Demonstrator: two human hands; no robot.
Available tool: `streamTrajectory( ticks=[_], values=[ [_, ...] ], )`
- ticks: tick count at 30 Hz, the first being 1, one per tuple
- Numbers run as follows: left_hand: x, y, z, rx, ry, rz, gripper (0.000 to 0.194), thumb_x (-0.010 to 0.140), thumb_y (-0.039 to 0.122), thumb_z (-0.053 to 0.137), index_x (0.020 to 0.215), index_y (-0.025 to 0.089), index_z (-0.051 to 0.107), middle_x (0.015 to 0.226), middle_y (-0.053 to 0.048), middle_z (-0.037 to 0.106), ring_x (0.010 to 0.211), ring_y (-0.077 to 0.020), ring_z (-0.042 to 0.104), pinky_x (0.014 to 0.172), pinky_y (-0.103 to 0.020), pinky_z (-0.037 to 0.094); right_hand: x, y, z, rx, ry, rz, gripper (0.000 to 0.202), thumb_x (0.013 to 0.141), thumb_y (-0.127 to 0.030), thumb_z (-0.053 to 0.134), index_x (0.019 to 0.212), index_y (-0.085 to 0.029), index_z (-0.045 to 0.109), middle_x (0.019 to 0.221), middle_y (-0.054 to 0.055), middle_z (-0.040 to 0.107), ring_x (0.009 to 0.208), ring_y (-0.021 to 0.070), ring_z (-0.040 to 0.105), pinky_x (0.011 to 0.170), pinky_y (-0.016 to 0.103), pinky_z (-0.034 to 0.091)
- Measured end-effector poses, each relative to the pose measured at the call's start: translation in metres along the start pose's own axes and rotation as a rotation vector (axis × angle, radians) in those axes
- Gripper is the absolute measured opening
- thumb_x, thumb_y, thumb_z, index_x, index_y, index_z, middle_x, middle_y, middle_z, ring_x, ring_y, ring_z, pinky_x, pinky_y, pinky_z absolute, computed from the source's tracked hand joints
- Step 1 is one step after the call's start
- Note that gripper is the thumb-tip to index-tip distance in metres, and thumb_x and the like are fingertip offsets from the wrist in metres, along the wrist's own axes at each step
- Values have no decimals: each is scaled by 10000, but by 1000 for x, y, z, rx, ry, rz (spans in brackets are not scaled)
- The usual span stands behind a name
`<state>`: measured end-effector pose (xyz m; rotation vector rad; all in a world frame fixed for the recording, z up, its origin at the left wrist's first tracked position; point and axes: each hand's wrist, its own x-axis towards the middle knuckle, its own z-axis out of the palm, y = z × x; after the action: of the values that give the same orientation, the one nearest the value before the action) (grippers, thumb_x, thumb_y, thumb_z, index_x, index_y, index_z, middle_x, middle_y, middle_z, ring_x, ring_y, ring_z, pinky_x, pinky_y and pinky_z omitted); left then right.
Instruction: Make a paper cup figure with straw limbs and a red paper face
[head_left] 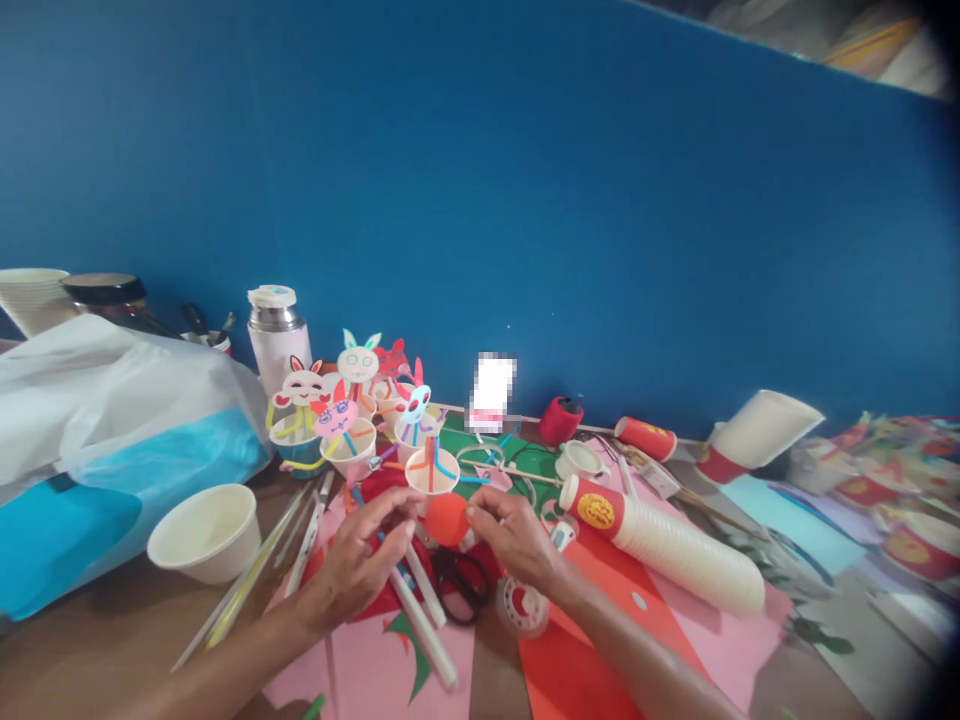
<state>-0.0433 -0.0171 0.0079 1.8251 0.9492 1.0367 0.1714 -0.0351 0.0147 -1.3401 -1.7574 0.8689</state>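
Note:
Between my hands is a small orange-red paper disc [447,520]. My right hand [514,535] pinches its right edge between thumb and fingers. My left hand [379,540] is just left of the disc, thumb and fingers curved and apart, with nothing visible in it. Behind the disc stands a white paper cup [433,482] with orange and blue straws or pipe cleaners rising from it. Below the hands lie black-handled scissors [463,588], white tubes [424,625] and a roll of tape [523,606].
Paper cups with animal-face cutouts [358,360] stand at the back left, near a thermos [277,335]. A white bowl [204,535] and a plastic bag [135,400] are at left. A long stack of cups [675,550] lies at right over pink and red paper [592,640].

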Motion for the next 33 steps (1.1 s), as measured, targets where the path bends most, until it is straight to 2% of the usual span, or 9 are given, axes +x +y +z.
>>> streamTrajectory(
  ticks=[4,8,11,15,17,20,22,27,33],
  values=[
    [5,4,-8,13,112,22,206,885,282,444,883,159,610,651,9,561,564,-114,511,536,-212,419,3,-2,-3,57,-5,31,206,846,-232,469,656,-171,520,569,-46,464,531,87,404,501,196,314],
    [12,8,-15,-76,123,15,220,895,301,430,878,155,594,606,30,530,502,-97,477,506,-211,402,2,1,3,113,-27,42,193,834,-235,480,655,-172,513,564,-48,461,525,86,401,499,196,312],
    [15,15,-18,44,-42,75,214,882,256,444,792,159,613,666,4,590,594,-113,539,579,-220,424,1,2,7,137,-31,59,184,822,-234,486,649,-173,509,559,-47,467,513,84,399,487,195,303],
    [12,22,-16,277,-360,324,213,860,193,455,731,162,621,756,-32,626,735,-153,562,695,-268,429,2,1,5,180,32,50,200,805,-256,487,621,-178,483,527,-54,419,486,84,361,466,200,284],
    [7,24,-10,406,-467,408,167,841,194,490,765,172,637,789,-40,627,782,-177,560,720,-293,425,2,3,1,202,115,10,219,803,-267,484,603,-184,455,530,-57,386,487,84,337,464,202,275],
    [-4,24,0,558,-579,415,114,809,244,586,898,223,654,886,-39,616,879,-206,553,766,-317,426,2,6,-3,210,208,-48,241,818,-274,480,598,-188,432,555,-54,366,507,86,322,477,203,276],
    [-11,22,8,629,-620,386,225,762,336,666,973,261,644,917,-33,596,922,-227,537,797,-341,428,2,9,-4,209,210,-64,247,830,-280,474,604,-189,432,561,-53,362,511,88,317,480,206,274],
    [-22,14,15,724,-602,276,424,656,472,733,966,206,617,1020,-71,560,969,-275,501,812,-384,443,1,9,-1,179,184,-79,234,829,-273,466,612,-188,437,564,-48,380,522,95,336,494,214,286],
    [-18,15,-9,717,-676,258,342,677,432,732,909,210,617,993,-50,570,893,-246,537,768,-325,429,0,2,1,140,110,-79,213,794,-253,471,592,-188,448,547,-45,411,520,97,371,503,215,309]
  ],
)
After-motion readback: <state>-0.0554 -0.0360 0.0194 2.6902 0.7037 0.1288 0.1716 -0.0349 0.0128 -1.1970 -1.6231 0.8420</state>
